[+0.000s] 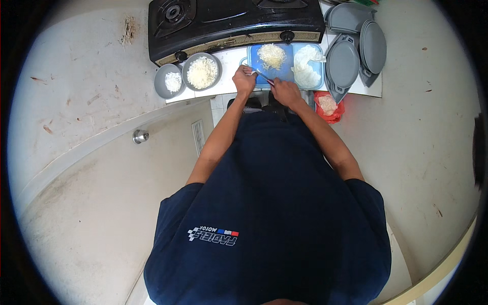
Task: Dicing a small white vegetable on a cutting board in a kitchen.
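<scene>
My right hand (286, 91) grips the dark reddish handle of a knife (263, 75). Its blade slants up and left to the fingers of my left hand (244, 79). Those fingers are pinched together over a small pale piece (254, 71), mostly hidden by them, at the left edge of a blue cutting board (288, 78). Beyond the knife, a heap of pale shredded food (271, 56) lies on the board. To its right, a crumpled white cloth or wrapper (305, 70) rests on a lighter blue surface; its material is unclear.
Left of the board stand a grey bowl of pale shreds (202, 72) and a smaller grey bowl with white pieces (173, 82). A black gas stove (236, 23) is behind. Stacked grey plates (343, 65) sit right, above a red plastic bag (335, 116) with pale contents.
</scene>
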{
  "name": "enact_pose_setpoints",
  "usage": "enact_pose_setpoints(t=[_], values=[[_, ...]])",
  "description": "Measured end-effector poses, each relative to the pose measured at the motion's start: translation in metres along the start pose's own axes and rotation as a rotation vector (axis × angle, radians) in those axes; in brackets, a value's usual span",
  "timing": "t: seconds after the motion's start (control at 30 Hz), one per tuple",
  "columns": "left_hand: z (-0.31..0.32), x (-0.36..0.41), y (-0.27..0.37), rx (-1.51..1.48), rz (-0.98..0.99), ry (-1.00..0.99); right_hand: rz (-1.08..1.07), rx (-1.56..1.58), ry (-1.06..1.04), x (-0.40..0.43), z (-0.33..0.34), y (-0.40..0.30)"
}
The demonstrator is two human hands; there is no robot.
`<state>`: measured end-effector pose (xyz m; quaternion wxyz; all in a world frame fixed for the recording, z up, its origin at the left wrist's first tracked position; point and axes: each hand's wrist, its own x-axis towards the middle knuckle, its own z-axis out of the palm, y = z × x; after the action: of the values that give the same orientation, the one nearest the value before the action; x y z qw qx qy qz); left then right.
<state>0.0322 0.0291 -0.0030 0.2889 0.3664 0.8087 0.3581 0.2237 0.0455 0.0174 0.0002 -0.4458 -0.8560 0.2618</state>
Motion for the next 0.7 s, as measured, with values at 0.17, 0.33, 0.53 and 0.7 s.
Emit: enact_pose_setpoints(t=[0.17, 0.33, 0.53, 0.7], values=[[0.0, -0.006, 0.002, -0.023, 0.068, 0.016, 0.023, 0.001, 0.012, -0.012, 0.004, 0.006], [-0.007, -0.009, 0.008, -0.003, 0.052, -0.003, 0.006, 0.028, 0.024, 0.001, 0.001, -0.003], [-0.008, -0.015, 0.009, -0.075, -0.034, -0.027, 0.067, 0.04, 0.003, -0.012, 0.001, 0.009], [-0.006, -0.01, -0.006, -0.154, 0.048, -0.016, 0.093, 0.044, 0.03, -0.014, -0.002, 0.006]])
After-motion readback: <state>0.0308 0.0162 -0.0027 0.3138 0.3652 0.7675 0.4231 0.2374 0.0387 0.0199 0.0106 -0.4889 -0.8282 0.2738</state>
